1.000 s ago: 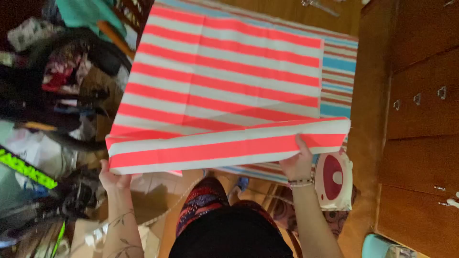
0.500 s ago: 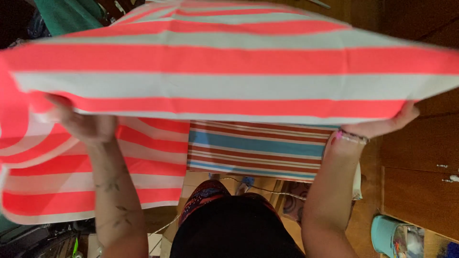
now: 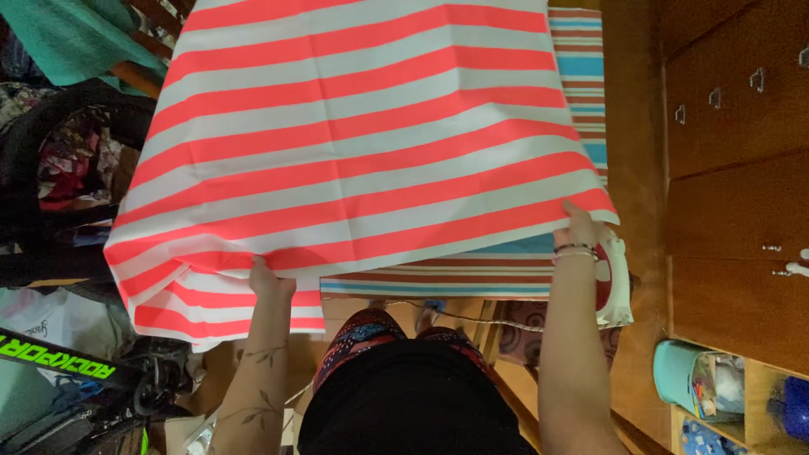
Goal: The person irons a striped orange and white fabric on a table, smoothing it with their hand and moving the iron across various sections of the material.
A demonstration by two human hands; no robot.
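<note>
A large cloth with coral-red and white stripes lies spread over an ironing board with a blue, brown and white striped cover. My left hand grips the cloth's near edge at the left, where a folded layer hangs down. My right hand, with bracelets on the wrist, holds the cloth's near right corner. A red and white iron rests on the board's near right end, just beside my right wrist.
A wooden cabinet with drawers and metal handles stands at the right. A teal container sits at the lower right. Piled clothes and a bicycle crowd the left. A cord hangs under the board.
The cloth was lifted high and shaken out half a second ago; now it is laid down flat over the board, with both hands lowered to its near edge.
</note>
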